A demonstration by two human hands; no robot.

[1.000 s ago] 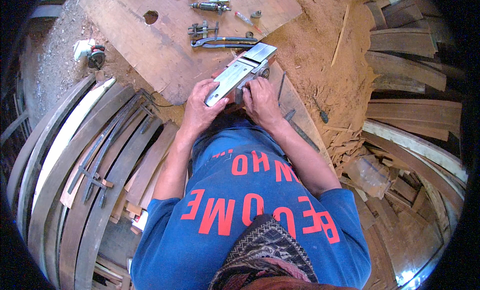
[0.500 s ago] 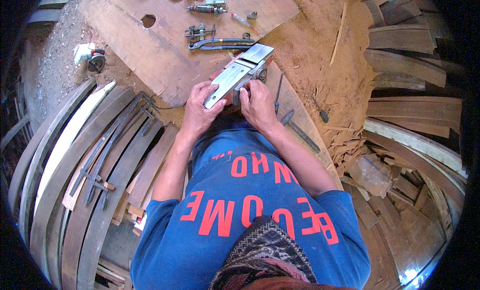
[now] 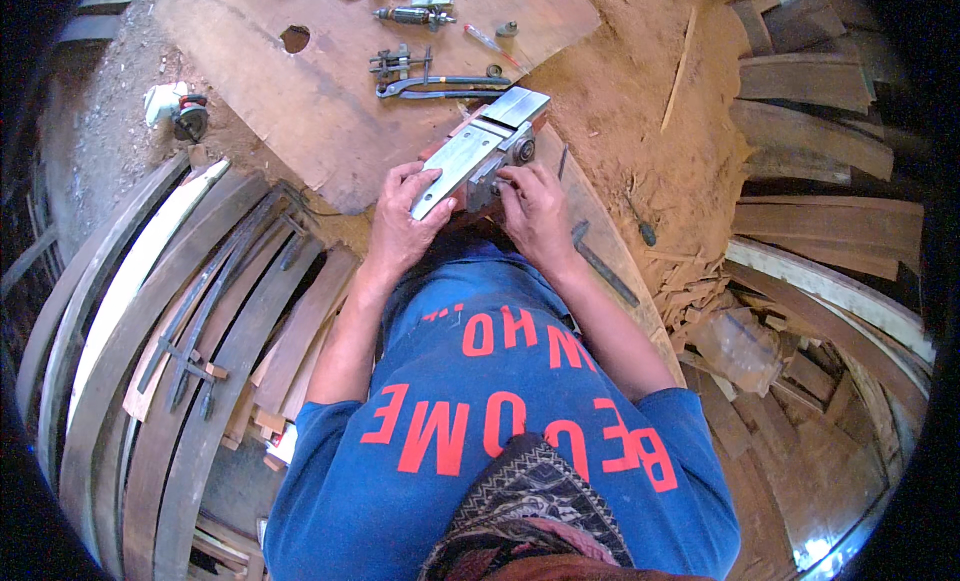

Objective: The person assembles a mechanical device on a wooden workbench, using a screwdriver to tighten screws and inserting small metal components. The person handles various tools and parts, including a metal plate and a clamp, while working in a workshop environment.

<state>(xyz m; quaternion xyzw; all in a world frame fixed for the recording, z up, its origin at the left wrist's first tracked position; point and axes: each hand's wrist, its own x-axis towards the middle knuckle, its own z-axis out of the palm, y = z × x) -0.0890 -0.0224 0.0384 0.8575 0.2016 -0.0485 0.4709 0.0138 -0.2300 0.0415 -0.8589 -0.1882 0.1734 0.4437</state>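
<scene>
An electric hand planer [image 3: 470,146] lies tilted across my lap end of the board, its flat silver sole facing up and its red body underneath. My left hand [image 3: 402,216] is wrapped round the near end of it, thumb on the sole's edge and fingers over the left side. At the right flank, beside a round pulley-like part [image 3: 522,149], my right hand [image 3: 535,206] has its thumb and fingertips pinched together close to the metal. Whatever small part those fingertips hold is hidden.
Beyond the planer, a wooden board [image 3: 230,91] carries long-handled pincers [image 3: 440,86], a motor armature [image 3: 412,17], a clear screwdriver [image 3: 482,38] and small metal parts. A hammer [image 3: 605,266] rests at right. An angle grinder [image 3: 188,119] lies left; curved planks [image 3: 160,281] flank both sides.
My right hand has shifted slightly right, uncovering more of the planer's side and covering part of a thin tool beside it. My left hand and the planer stay nearly in place.
</scene>
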